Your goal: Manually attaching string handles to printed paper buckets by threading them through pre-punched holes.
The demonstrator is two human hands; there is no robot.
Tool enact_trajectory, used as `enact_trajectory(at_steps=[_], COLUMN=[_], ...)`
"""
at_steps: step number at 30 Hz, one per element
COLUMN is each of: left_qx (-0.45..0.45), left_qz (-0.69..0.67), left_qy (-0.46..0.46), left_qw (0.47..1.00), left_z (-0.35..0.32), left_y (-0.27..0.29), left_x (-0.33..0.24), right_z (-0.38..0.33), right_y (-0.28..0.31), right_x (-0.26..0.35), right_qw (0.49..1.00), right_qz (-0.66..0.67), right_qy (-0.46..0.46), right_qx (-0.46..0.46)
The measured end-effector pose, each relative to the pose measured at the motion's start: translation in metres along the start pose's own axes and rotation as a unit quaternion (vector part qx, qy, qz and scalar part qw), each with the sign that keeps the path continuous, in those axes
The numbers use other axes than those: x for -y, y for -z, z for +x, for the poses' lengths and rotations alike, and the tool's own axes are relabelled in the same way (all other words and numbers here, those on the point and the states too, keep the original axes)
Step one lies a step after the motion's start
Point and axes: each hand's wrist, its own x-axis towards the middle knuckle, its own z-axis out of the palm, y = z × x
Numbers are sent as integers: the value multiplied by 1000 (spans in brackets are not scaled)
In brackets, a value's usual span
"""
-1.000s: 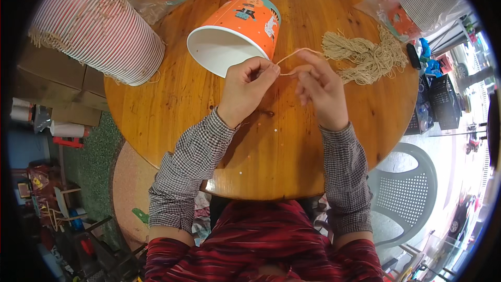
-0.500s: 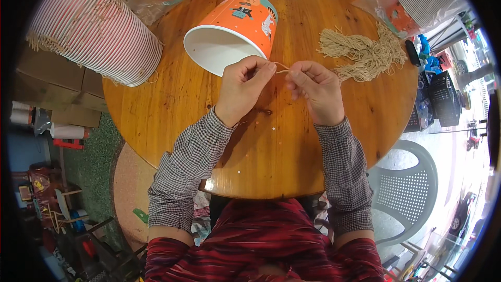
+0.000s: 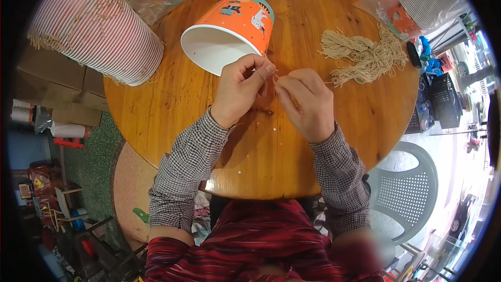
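Observation:
An orange paper bucket (image 3: 237, 21) with a teal rim and printed figures lies on its side on the wooden table, its white open mouth toward me. Just in front of its lower edge, my left hand (image 3: 241, 86) pinches a thin piece of tan twine (image 3: 275, 77) between thumb and forefinger. My right hand (image 3: 308, 99) is closed on the same twine close beside it, and a loose end sticks out past its knuckles to the right. How the strands cross between the fingertips is too small to tell. A bundle of tan twine (image 3: 368, 55) lies to the right.
A tall stack of nested paper buckets (image 3: 112, 31), with twine strands over it, leans at the left. Plastic-wrapped bucket stacks (image 3: 417, 5) stand at the far right and far left. A small black object (image 3: 413, 53) lies by the twine bundle. A grey plastic chair (image 3: 404, 193) stands at the right.
My right hand has moved left and a little down, turning its back upward, closer to the left hand. The bucket has shifted slightly left.

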Motion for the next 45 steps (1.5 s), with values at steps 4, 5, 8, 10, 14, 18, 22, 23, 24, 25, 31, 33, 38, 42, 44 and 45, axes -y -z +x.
enact_trajectory(at_steps=[4,5,8,10,14,18,22,23,24,25,31,33,38,42,44,45], left_qx=[39,53,71,73,114,111,88,83,82,74,65,60,55,34,14,15], left_qz=[-52,-56,-71,-99,-79,-22,-82,-108,-108,-114,-140,-145,-65,-4,-23,-22], left_qy=[16,28,54,69,94,96,103,98,98,97,89,88,60,29,-9,-9], left_qw=[998,997,993,990,986,989,987,986,986,986,984,984,995,999,1000,1000], left_z=[0,0,-1,1,2,1,3,4,4,4,2,2,1,1,1,1], left_y=[0,-1,0,1,4,1,3,4,4,4,-1,-1,1,1,1,-1], left_x=[1,0,2,4,10,12,17,17,17,16,15,16,14,17,18,18], right_z=[-2,-3,-3,-3,-6,-1,0,1,1,1,-10,-10,-7,-5,-6,-6], right_y=[0,-1,-2,-4,-9,-3,3,3,2,0,-16,-14,-11,-10,-13,-13], right_x=[1,-2,-3,-6,-14,-12,-18,-17,-17,-15,-14,-10,-7,-4,-5,-5], right_qw=[993,980,953,946,895,829,792,780,767,767,892,981,987,984,984,983], right_qz=[100,157,224,236,342,414,445,461,478,478,308,84,57,71,79,88], right_qy=[-62,-120,-202,-224,-284,-376,-417,-423,-428,-428,-328,-162,-134,-154,-148,-142], right_qx=[-14,-8,-5,-6,-24,-1,30,19,9,10,-42,-62,-62,-63,-65,-70])
